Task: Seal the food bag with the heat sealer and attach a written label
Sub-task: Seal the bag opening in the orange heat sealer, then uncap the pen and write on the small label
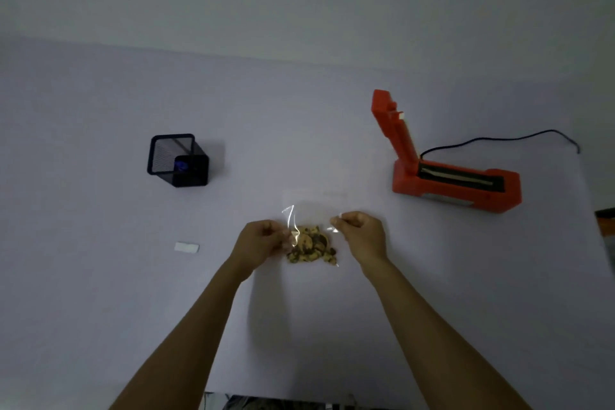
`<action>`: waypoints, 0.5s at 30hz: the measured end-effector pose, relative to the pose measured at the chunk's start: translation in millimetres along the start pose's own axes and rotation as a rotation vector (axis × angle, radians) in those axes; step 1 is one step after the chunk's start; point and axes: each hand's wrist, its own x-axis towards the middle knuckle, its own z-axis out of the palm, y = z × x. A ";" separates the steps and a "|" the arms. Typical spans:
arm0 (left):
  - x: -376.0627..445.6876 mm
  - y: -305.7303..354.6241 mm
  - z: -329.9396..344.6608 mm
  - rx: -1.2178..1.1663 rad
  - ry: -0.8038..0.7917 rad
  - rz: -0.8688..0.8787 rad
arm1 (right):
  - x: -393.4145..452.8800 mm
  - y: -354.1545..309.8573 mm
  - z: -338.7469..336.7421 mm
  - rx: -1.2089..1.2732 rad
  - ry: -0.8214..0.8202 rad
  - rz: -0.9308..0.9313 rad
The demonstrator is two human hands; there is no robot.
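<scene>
A clear plastic food bag (312, 210) with brown and yellow snack pieces in its lower part lies in the middle of the white table. My left hand (258, 241) pinches the bag's left side. My right hand (361, 231) pinches its right side. The bag's open top points away from me. To the right stands the orange heat sealer (449, 176) with its lid raised upright, a dark sealing strip showing. A small white label (187, 247) lies flat to the left of my left hand.
A black mesh pen holder (178, 160) stands at the left rear with something blue inside. The sealer's black cord (499, 140) trails off to the right. The table's right edge (599, 230) runs close behind the sealer.
</scene>
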 end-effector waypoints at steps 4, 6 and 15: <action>12.1 -11.4 -12.7 0.233 0.023 0.027 | 2.9 7.5 16.9 -0.084 0.106 -0.040; 14.7 -13.3 -15.7 0.208 -0.008 0.043 | 1.8 11.9 21.8 -0.141 0.138 -0.053; 18.6 -18.4 -18.7 0.211 -0.008 0.066 | -4.0 18.9 27.7 -0.241 0.227 -0.081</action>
